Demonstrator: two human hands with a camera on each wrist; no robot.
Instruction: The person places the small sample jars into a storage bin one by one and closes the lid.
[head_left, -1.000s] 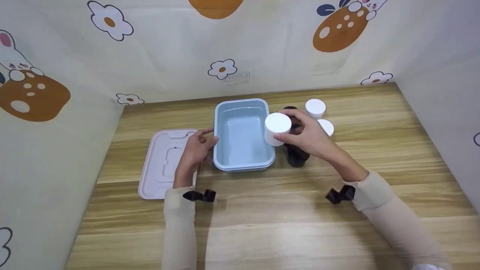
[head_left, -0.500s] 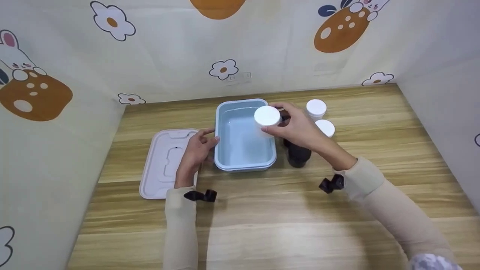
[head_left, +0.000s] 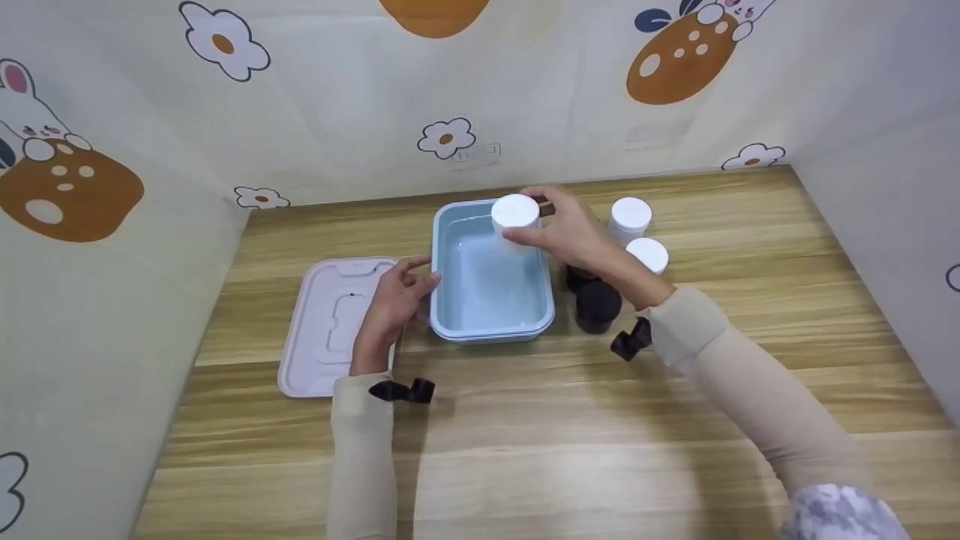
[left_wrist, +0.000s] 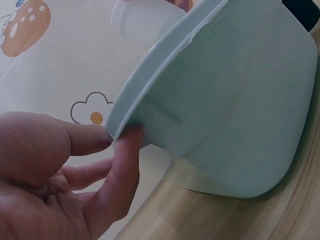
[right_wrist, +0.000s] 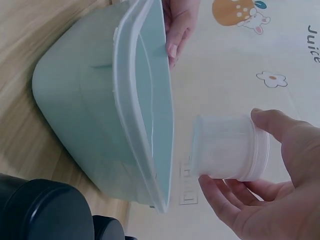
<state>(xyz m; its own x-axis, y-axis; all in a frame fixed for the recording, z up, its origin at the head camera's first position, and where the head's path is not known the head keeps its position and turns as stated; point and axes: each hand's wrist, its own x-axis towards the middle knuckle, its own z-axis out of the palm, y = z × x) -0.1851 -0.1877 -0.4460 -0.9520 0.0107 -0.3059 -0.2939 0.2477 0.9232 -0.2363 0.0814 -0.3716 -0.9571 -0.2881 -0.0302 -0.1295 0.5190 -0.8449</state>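
A light blue plastic box (head_left: pixel 487 292) stands lidless on the table. My left hand (head_left: pixel 395 304) pinches its left rim between thumb and fingers, which the left wrist view shows close up at the rim (left_wrist: pixel 165 65). Over the box's back right part, my right hand (head_left: pixel 566 229) holds a white lidded jar (head_left: pixel 516 212) upright. In the right wrist view the jar (right_wrist: pixel 227 147) is translucent below its lid, with the thumb on one side and the fingers on the other. It is above the rim there, apart from the box.
A pale lid (head_left: pixel 315 345) lies left of the box, partly under my left forearm. Two white-lidded jars (head_left: pixel 631 215) stand at the back right. Beside the box's right wall are black-lidded jars (head_left: pixel 598 304), partly hidden by my right arm. A patterned cloth (head_left: pixel 337 97) hangs behind the table.
My right hand has carried the white jar left and toward the back, from the box's right edge to above its inside. My left hand has stayed at the rim.
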